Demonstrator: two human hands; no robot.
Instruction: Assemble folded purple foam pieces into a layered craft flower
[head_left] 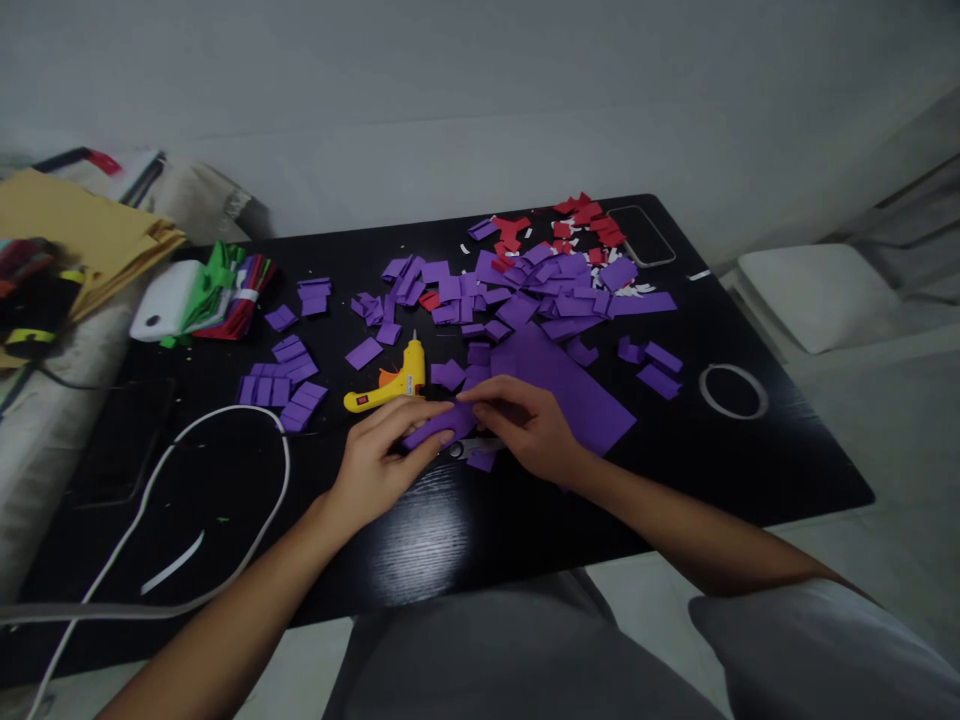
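Observation:
Between both hands is a small piece of purple paper (pixel 439 424), held over the near middle of the black table. My left hand (pixel 386 452) pinches its left part between thumb and fingers. At its right end, my right hand (pixel 525 425) has thumb and fingertips closed on the same piece. Just beyond my left hand lies a yellow glue gun (pixel 401 380), nozzle pointing away. A metal tool with a round end (pixel 457 450), partly hidden, lies under the hands. A large purple sheet (pixel 566 385) rests beyond and beside my right hand.
Many folded purple pieces (pixel 555 285) are heaped at the back, with red scraps (pixel 592 220) behind. More folded pieces (pixel 285 375) lie left. A white cable (pixel 281 480) loops across the left side. A ring (pixel 733 390) lies right. Bundled coloured strips (pixel 240 300) stand back left.

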